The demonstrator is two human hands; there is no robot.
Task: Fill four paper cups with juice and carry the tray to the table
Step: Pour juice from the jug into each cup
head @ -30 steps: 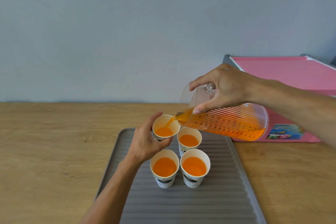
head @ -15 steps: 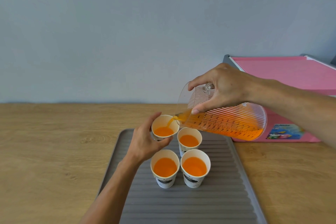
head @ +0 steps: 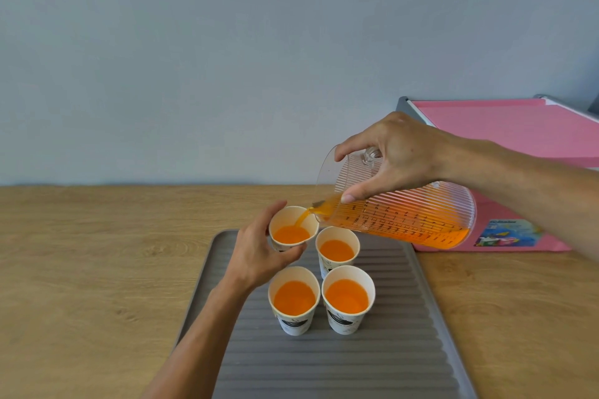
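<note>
Several white paper cups stand on a grey ribbed tray (head: 372,366). My left hand (head: 256,256) grips the far-left cup (head: 291,230). A clear ribbed jug (head: 405,214), held tilted by my right hand (head: 395,159), pours a thin stream of orange juice into that cup. The far-right cup (head: 337,249) and the two near cups (head: 294,300) (head: 347,298) each hold orange juice. The jug is still about a third full.
The tray lies on a wooden table (head: 81,269) against a pale grey-blue wall. A pink box (head: 525,139) with a colourful label stands on the table to the right, behind the jug.
The jug has tipped slightly further and juice keeps flowing. The level in the far-left cup has risen a little. Both hands stay in place.
</note>
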